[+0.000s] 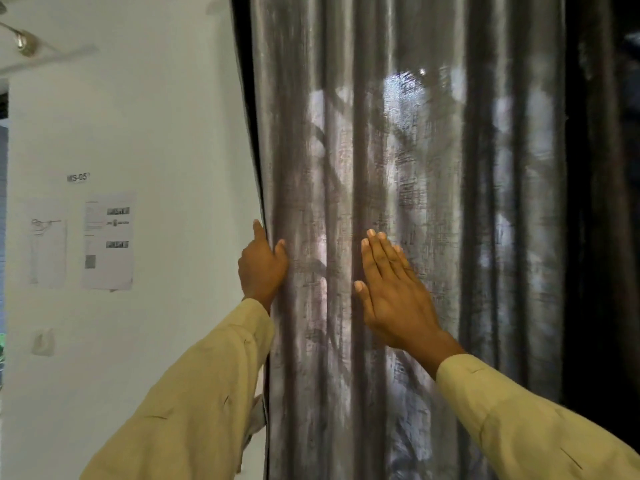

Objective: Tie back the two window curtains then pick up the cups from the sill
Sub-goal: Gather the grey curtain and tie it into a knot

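A grey, shiny curtain (398, 174) hangs drawn across the window, with daylight glowing through its folds. My left hand (262, 268) is at the curtain's left edge, thumb on the front of the fabric and fingers curled around the edge against the wall. My right hand (389, 292) lies flat on the curtain's front with fingers straight and together, holding nothing. A darker second curtain (595, 202) hangs at the far right. The sill and the cups are hidden behind the fabric.
A white wall (138, 116) fills the left side, with two printed sheets (108, 241) and a small label taped to it. A small white hook (43, 342) is fixed low on the wall. A ceiling lamp (24, 41) shows at top left.
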